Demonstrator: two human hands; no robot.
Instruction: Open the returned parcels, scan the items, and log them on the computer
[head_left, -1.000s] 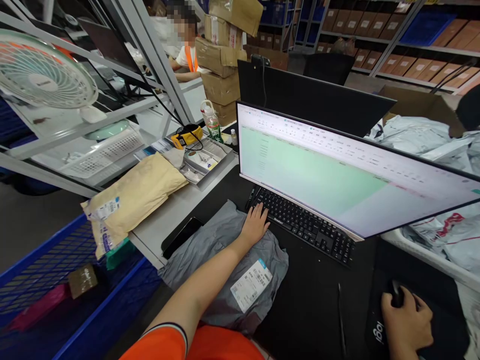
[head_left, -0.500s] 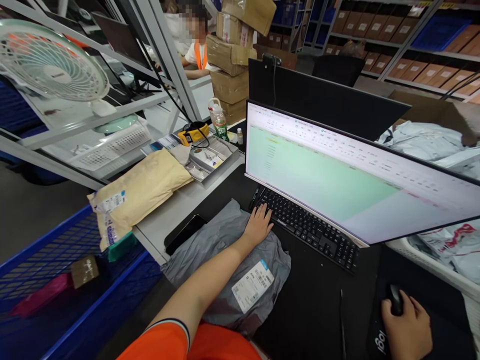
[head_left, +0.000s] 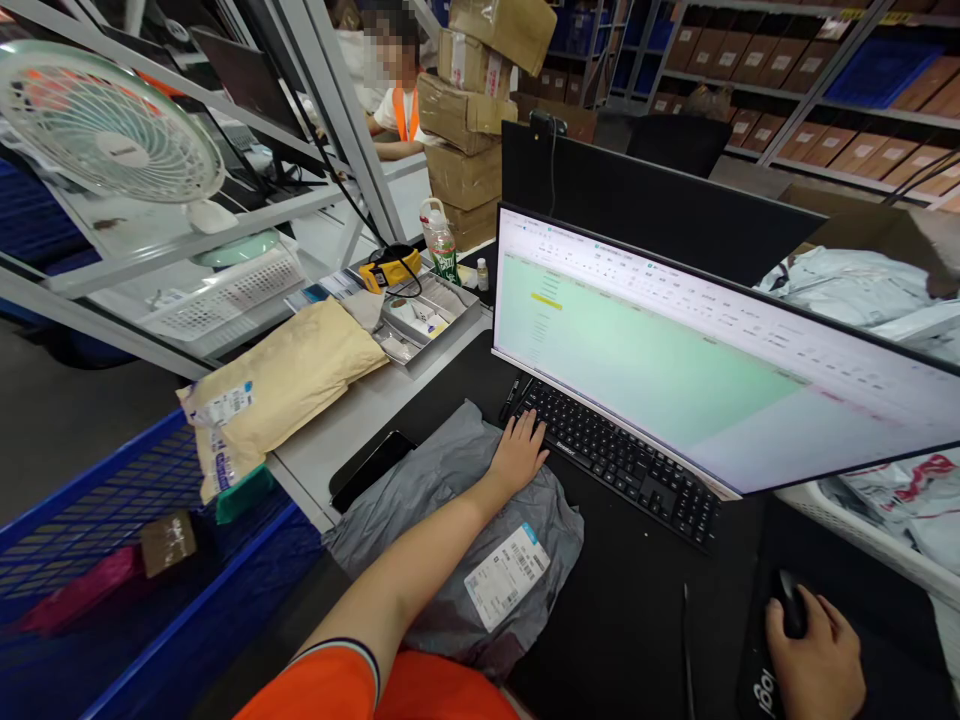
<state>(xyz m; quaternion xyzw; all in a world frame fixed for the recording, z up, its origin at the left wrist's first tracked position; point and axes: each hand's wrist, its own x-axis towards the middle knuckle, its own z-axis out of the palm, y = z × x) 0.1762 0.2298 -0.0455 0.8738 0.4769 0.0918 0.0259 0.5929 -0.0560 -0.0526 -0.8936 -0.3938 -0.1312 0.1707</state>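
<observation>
My left hand [head_left: 519, 450] lies flat with its fingers stretched over the left end of a black keyboard [head_left: 622, 465]. Beneath that forearm rests a grey plastic mailer bag [head_left: 427, 500] bearing a white shipping label [head_left: 507, 577]. At the lower right, my right hand [head_left: 817, 645] is wrapped round a black computer mouse [head_left: 791, 603] on a dark mouse pad [head_left: 885, 620]. A lit monitor [head_left: 660, 350] behind the keyboard shows a spreadsheet with a yellow highlighted row.
Left of the bag are a phone [head_left: 371, 470], a padded yellow envelope [head_left: 285, 375] and a blue crate [head_left: 150, 650]. A thin black stick [head_left: 686, 650] lies on the desk. Stacked cartons [head_left: 465, 175], a bottle [head_left: 441, 245] and a fan [head_left: 112, 130] stand farther back; a co-worker [head_left: 401, 110] sits beyond.
The yellow highlight on the screen has moved down several rows. Both hands stay in nearly the same places; the camera view has shifted slightly.
</observation>
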